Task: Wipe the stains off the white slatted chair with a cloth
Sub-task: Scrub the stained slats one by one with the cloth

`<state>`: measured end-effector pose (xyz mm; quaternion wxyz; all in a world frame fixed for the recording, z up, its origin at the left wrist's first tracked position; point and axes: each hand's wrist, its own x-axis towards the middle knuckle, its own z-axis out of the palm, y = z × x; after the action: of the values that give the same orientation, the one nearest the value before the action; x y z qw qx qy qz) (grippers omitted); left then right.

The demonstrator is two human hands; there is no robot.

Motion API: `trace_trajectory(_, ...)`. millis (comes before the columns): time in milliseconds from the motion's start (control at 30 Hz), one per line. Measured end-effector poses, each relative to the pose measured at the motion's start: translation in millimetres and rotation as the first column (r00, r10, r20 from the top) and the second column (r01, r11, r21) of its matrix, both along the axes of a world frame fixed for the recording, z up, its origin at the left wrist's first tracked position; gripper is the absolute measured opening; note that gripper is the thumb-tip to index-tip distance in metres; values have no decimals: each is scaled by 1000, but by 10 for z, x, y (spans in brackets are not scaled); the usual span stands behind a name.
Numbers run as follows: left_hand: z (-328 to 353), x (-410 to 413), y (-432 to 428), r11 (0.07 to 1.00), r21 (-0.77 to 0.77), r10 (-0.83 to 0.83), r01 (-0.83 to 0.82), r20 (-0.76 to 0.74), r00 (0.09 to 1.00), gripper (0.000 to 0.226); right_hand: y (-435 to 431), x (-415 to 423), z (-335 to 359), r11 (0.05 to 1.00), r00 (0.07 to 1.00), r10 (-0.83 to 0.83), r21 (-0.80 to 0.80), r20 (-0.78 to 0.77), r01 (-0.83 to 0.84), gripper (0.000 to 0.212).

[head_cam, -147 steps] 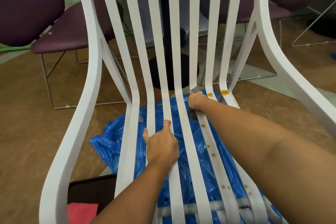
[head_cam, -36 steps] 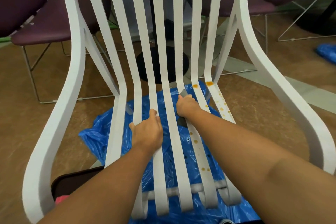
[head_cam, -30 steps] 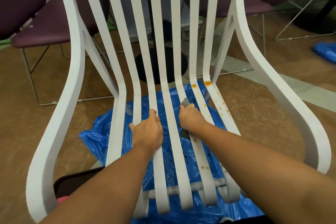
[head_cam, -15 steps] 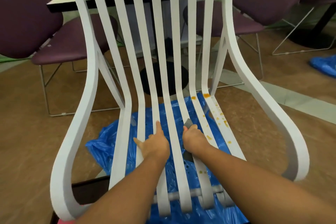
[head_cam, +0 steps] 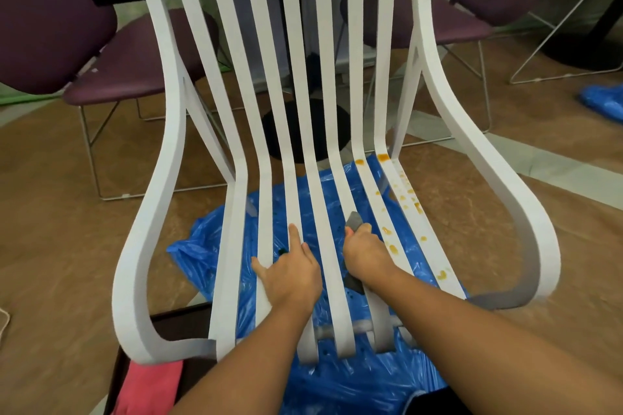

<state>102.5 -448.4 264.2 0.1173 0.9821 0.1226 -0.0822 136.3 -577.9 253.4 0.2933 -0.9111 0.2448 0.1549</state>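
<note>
Orange stains (head_cam: 392,249) are left unwiped on the white chair's (head_cam: 172,145) right side; a grey cloth (head_cam: 354,220) is clenched in the right hand (head_cam: 365,258), the left hand (head_cam: 290,274) laid flat.

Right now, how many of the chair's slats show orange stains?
2: the rightmost slat, spotted along the seat, and the slat beside it, just right of the right hand. The hand and its cloth may hide more.

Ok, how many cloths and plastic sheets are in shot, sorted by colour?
Grey cloth, gripped in the right hand: 1
Pink cloth: 1
Blue plastic sheet, and another at far right: 2
Total: 4
</note>
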Motion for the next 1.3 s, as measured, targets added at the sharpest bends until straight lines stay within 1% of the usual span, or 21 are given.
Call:
trace_trajectory(100,4,10,13,1000,1,-12,12,-22,1000,54,16,61,27,1000,1000,-7,-14,-16,7,43)
trace_trajectory(300,34,-4,22,999,-11,-33,33,-49,998,56,62,400,56,998,999,-46,31,-29,47,42)
trace_trajectory(433,77,-8,13,1000,9,-22,23,-40,999,57,46,274,99,998,998,-58,37,-19,58,41)
trace_trajectory(500,92,-1,2,1000,9,-21,22,-33,999,56,36,79,82,999,999,-48,17,-3,48,40)
trace_trajectory(667,46,-25,21,1000,-7,-5,5,-28,1000,54,44,-343,-15,990,997,57,-132,43,-51,40)
trace_trajectory(767,38,-7,17,1000,-12,-10,9,-24,1000,55,47,-277,20,992,996,54,-115,74,-46,39)
trace_trajectory(867,22,-13,22,1000,-19,-9,8,-25,1000,55,63,-166,73,977,994,106,-185,3,-104,36)
trace_trajectory(933,17,-12,28,1000,-17,-6,5,-17,1000,55,77,-82,82,988,997,75,-135,25,-71,34)
trace_trajectory(1000,10,-12,39,1000,-18,-5,4,-19,1000,55,97,-42,100,995,999,22,-101,27,-19,38)
trace_trajectory(1067,1,-32,47,1000,-28,-3,3,-19,1000,54,97,-95,112,995,1000,17,-95,12,-15,39)
trace_trajectory(1167,11,-26,44,1000,-32,-1,0,-10,1000,54,50,-328,114,999,996,41,-35,84,-38,38)
trace_trajectory(1200,17,-17,38,999,-34,3,-3,-8,1000,54,33,-419,113,997,995,58,-50,86,-54,39)
trace_trajectory(1300,13,-28,35,999,-37,8,-8,-10,1000,54,42,-631,87,973,992,128,-194,3,-125,42)
